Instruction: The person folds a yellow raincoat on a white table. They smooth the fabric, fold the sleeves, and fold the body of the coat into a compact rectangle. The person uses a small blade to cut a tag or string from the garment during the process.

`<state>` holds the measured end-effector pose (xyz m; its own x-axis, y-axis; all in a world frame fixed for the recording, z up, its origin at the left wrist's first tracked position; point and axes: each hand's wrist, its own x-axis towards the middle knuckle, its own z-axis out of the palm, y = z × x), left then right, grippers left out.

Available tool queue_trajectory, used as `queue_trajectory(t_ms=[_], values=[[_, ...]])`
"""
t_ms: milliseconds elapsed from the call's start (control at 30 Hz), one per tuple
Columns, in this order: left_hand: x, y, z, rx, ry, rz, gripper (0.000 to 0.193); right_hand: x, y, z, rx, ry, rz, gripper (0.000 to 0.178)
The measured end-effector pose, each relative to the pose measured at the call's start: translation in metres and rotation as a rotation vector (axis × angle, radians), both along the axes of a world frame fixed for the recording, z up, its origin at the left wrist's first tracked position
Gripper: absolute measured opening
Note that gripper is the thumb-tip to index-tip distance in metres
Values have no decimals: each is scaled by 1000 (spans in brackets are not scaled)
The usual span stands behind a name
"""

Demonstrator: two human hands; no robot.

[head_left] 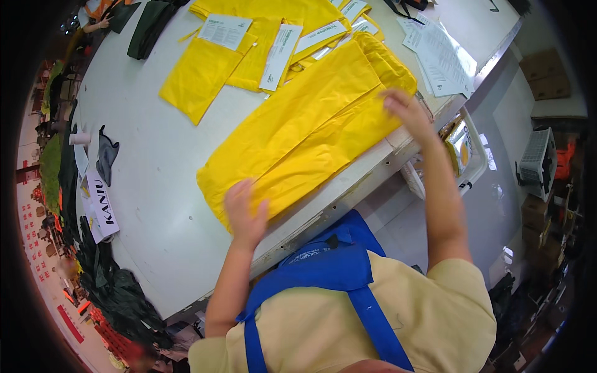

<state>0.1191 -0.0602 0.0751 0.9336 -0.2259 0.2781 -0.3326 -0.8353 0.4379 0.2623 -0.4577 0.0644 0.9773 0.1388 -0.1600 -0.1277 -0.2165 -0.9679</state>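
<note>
A long folded piece of yellow waterproof fabric (298, 133), seemingly a garment, lies slantwise along the near edge of the white table. At its lower left end rests my left hand (245, 214), its thumb apart from the fingers. My right hand (407, 115) is at the upper right end, fingers stretched over the fabric's edge, slightly blurred. Neither hand visibly grips the fabric. Just beyond lies a pile of more folded yellow pieces (205, 71) with white printed cards (281, 57) on top.
Printed paper sheets (444, 59) lie at the table's right edge. A white basket (476, 158) stands below that edge. Farther left on the table are a thread spool (79, 138), a grey cloth piece (107, 155) and a white box (99, 208). Dark green fabric (115, 283) hangs at the left edge.
</note>
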Motion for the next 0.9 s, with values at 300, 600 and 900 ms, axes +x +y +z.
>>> queue_trajectory(t_ms=[300, 600, 900], values=[[-104, 24, -78, -640, 228, 817, 76, 63, -31, -62, -207, 228, 47, 40], [-215, 155, -57, 66, 252, 820, 64, -7, 91, -37, -96, 219, 139, 33], [-228, 151, -70, -1163, 357, 1334, 70, -56, 103, -16, -984, -475, -25, 20]])
